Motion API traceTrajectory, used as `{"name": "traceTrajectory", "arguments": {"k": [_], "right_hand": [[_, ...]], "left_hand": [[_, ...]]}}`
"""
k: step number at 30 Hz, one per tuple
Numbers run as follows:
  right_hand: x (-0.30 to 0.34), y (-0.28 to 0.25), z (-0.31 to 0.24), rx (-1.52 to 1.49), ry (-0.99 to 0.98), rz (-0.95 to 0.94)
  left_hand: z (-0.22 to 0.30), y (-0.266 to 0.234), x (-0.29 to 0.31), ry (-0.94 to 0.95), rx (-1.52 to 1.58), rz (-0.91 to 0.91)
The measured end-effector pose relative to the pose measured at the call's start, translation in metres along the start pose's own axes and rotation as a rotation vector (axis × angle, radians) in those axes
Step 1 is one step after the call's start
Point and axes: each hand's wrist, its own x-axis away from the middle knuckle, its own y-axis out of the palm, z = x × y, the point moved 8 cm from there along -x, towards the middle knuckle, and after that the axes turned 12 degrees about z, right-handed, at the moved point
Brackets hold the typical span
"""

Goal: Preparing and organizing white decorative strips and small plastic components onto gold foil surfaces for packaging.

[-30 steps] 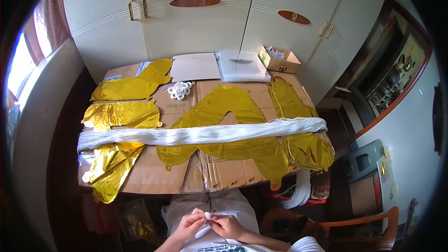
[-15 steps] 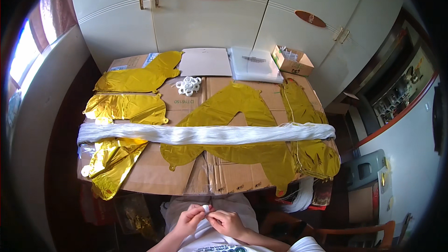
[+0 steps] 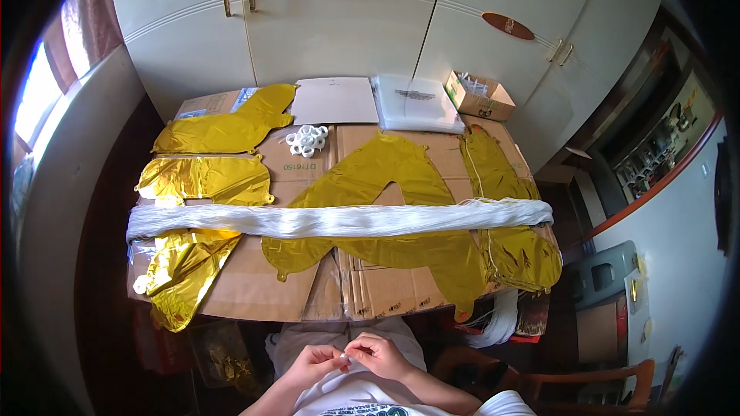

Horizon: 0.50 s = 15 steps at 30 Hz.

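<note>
Above my lap, at the table's near edge, my left hand is closed in a pinch on a small white ribbon-like piece. Fingertips of my right hand meet it from the other side, also pinched; most of the piece is hidden by fingers. In front of me a long hank of white string stretches across the table. Under it lies a flat gold foil balloon with angled legs. Farther back sits a cluster of white rings, which neither hand touches.
More gold foil balloons lie at left and right. Cardboard covers the table. Along the back are a pale board, a stack of clear plastic sleeves and a small carton. A wooden chair stands at right.
My right hand has risen slightly and its fingers have shifted on the white piece, which shows less now than before. The whole view has shifted slightly; things on the table stay put.
</note>
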Motion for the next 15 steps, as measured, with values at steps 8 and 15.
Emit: {"name": "traceTrajectory", "arguments": {"k": [8,15], "right_hand": [[0.002,-0.001,0.012,0.025,0.053,0.139],[0.008,-0.009,0.014,0.123,0.13,0.187]], "left_hand": [[0.005,0.008,-0.005,0.136,0.444,0.138],[0.035,0.016,0.0,0.639,-0.401,0.214]]}}
